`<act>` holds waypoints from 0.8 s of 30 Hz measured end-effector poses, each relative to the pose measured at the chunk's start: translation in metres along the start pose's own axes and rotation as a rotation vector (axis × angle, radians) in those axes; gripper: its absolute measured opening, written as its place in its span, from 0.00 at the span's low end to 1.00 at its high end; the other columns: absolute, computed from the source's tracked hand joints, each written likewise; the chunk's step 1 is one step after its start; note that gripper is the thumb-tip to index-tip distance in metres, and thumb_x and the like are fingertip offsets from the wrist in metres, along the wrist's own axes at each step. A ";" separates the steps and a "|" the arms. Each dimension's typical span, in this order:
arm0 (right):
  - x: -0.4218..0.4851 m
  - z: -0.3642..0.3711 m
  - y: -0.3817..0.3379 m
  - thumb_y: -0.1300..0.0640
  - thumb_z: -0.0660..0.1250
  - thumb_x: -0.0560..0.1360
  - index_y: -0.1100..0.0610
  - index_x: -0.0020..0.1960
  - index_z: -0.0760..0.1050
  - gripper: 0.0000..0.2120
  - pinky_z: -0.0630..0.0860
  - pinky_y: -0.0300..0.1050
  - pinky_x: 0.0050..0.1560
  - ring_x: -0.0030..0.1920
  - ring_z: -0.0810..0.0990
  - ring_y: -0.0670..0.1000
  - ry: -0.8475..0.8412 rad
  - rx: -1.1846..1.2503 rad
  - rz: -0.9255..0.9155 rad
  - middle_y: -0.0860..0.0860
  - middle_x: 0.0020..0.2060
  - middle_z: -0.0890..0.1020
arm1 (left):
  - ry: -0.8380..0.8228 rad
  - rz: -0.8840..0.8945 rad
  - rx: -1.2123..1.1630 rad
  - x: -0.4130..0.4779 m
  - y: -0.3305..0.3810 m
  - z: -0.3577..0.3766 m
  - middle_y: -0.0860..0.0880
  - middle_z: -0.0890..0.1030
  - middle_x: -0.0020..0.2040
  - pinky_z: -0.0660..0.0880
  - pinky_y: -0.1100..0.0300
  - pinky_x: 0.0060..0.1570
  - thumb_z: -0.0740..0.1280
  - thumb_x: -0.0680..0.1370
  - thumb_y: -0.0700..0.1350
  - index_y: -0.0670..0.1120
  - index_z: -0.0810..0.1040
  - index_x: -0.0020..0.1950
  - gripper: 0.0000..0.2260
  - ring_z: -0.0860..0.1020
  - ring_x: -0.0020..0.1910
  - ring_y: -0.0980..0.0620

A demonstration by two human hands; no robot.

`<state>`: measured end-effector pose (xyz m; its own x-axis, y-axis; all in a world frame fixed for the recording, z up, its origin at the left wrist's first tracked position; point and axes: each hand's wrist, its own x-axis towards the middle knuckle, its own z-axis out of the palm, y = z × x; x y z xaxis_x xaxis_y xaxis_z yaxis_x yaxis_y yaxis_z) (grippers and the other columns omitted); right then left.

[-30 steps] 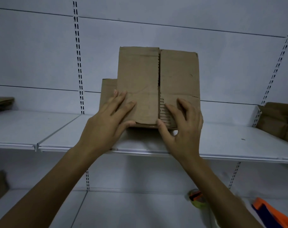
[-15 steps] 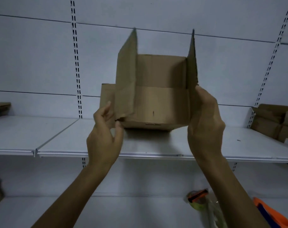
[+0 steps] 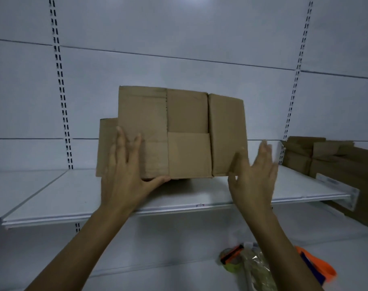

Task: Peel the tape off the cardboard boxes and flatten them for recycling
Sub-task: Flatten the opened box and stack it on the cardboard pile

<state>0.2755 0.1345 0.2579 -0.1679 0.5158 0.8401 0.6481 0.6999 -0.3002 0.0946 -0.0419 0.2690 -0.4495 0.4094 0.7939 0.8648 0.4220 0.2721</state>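
A brown cardboard box (image 3: 187,133) stands on the white shelf (image 3: 73,198), its open end facing me with the flaps folded across it. My left hand (image 3: 126,171) lies flat on the left flap, fingers straight, thumb under the box's bottom edge. My right hand (image 3: 256,175) is at the box's lower right corner, fingers spread and blurred, thumb near the right flap; contact cannot be told. Another piece of cardboard (image 3: 106,143) stands behind the box at its left.
A stack of brown cardboard boxes (image 3: 334,169) fills the right end of the shelf. On the lower shelf at the bottom right lie a tape roll (image 3: 231,259), a clear plastic wrapper (image 3: 256,267) and an orange and blue tool (image 3: 315,265). Slotted uprights run up the wall.
Half a second ago both hands held the two side flaps pulled open. Now the flaps lie folded across the opening, my left hand rests flat and my right hand has come off its flap.
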 end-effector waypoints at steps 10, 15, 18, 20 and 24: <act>0.053 -0.006 -0.048 0.31 0.69 0.65 0.54 0.78 0.51 0.52 0.57 0.50 0.72 0.64 0.66 0.54 -0.375 0.143 -0.453 0.54 0.63 0.70 | 0.046 0.200 -0.176 -0.002 -0.023 -0.012 0.40 0.66 0.73 0.77 0.49 0.50 0.62 0.79 0.52 0.49 0.62 0.75 0.25 0.75 0.61 0.44; 0.072 0.001 -0.039 0.29 0.69 0.63 0.53 0.78 0.41 0.59 0.34 0.55 0.75 0.77 0.42 0.51 -0.513 0.130 -0.468 0.52 0.78 0.47 | 0.185 -0.232 -0.714 -0.004 -0.005 -0.028 0.48 0.79 0.32 0.71 0.64 0.35 0.54 0.81 0.55 0.51 0.73 0.35 0.18 0.76 0.31 0.60; 0.078 0.000 -0.042 0.24 0.66 0.57 0.52 0.78 0.39 0.64 0.34 0.57 0.74 0.74 0.54 0.54 -0.564 0.114 -0.486 0.54 0.72 0.61 | 0.215 -0.333 -0.818 0.001 0.004 -0.029 0.68 0.75 0.34 0.67 0.76 0.36 0.61 0.81 0.45 0.57 0.71 0.42 0.09 0.73 0.33 0.75; 0.071 -0.005 -0.050 0.20 0.63 0.51 0.54 0.76 0.52 0.64 0.47 0.57 0.74 0.65 0.63 0.54 -0.502 0.041 -0.512 0.53 0.62 0.68 | 0.207 -0.368 -0.890 0.003 0.010 -0.025 0.66 0.75 0.48 0.65 0.83 0.41 0.64 0.80 0.44 0.57 0.72 0.57 0.09 0.73 0.42 0.77; 0.031 -0.021 -0.052 0.38 0.79 0.58 0.56 0.50 0.71 0.31 0.71 0.47 0.47 0.42 0.71 0.51 -0.044 0.217 -0.527 0.52 0.43 0.74 | 0.190 -0.532 -1.081 0.004 0.019 -0.022 0.61 0.67 0.60 0.61 0.73 0.59 0.60 0.80 0.54 0.53 0.65 0.72 0.21 0.68 0.60 0.61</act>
<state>0.2518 0.1035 0.3090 -0.4607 0.0866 0.8833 0.3018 0.9512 0.0642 0.1142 -0.0497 0.2890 -0.8426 0.2281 0.4879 0.3637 -0.4271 0.8278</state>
